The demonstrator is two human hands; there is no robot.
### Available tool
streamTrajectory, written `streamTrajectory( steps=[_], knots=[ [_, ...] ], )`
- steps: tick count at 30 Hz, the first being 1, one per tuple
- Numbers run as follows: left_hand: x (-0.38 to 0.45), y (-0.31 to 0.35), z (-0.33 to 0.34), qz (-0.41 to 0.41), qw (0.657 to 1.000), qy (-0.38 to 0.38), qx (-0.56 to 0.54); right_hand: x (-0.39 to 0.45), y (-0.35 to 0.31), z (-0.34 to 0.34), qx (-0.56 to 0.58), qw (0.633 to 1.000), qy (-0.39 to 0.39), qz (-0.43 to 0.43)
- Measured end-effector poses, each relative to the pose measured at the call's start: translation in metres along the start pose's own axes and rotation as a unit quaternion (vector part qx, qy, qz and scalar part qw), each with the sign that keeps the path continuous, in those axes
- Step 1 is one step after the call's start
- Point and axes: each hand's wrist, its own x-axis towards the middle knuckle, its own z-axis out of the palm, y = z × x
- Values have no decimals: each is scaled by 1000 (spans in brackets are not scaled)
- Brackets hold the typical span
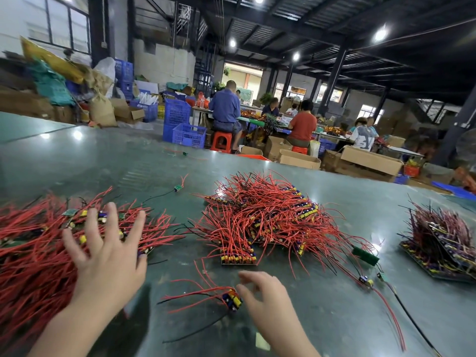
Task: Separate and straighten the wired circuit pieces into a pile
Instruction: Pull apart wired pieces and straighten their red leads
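Observation:
A tangled heap of red-wired circuit pieces (31,243) covers the table's left side. My left hand (108,256) lies over its right edge with fingers spread and straight, holding nothing. A small bunch of wired circuit pieces (231,300) lies in front, its red and black wires trailing left. My right hand (268,297) hovers just right of it, fingers loosely bent, gripping nothing. A bigger heap of red-wired pieces (268,220) sits in the middle of the table.
The glossy green table (334,318) stretches wide. A stack of circuit boards with dark wires (440,243) sits at the right. Loose pieces (365,256) and long wires (391,315) lie right of centre. Single pieces (177,188) lie farther back. Workers sit beyond.

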Motion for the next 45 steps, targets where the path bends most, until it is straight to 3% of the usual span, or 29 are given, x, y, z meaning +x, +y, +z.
streamTrajectory(
  steps=[4, 7, 11, 14, 16, 20, 23, 24, 26, 29, 30, 40, 45],
  knots=[
    [-12, 28, 1, 101, 991, -24, -86, 0, 1, 14, -69, 995, -68, 4],
    [-27, 47, 8, 154, 956, -84, -233, 0, 3, 17, -71, 996, -55, 7],
    [-34, 60, 6, 115, 927, -99, -344, 0, -2, 15, 69, 995, 41, -54],
    [-34, 63, -1, 134, 921, -78, -357, -3, -10, 10, 221, 965, 110, -88],
    [-35, 63, -6, 135, 908, -107, -382, -4, -13, 7, 288, 944, 136, -89],
    [-36, 63, -7, 96, 875, -132, -456, -4, -13, 3, 317, 937, 128, -74],
    [-32, 61, -14, 38, 821, -198, -534, -4, -13, 1, 330, 937, 105, -48],
    [-30, 60, -16, 19, 810, -224, -541, -4, -14, 0, 333, 937, 99, -46],
    [-28, 57, -16, 16, 822, -249, -512, -6, -15, 0, 317, 942, 92, -61],
    [-29, 57, -17, 73, 901, -214, -371, -8, -17, 2, 271, 952, 94, -105],
    [-29, 56, -20, 89, 912, -203, -346, -9, -17, 1, 264, 953, 96, -114],
    [-21, 50, -22, 113, 819, -275, -491, -9, -20, -4, 325, 941, 45, -88],
    [-22, 52, -17, 81, 793, -276, -537, -10, -22, -4, 346, 936, 4, -68]
  ],
)
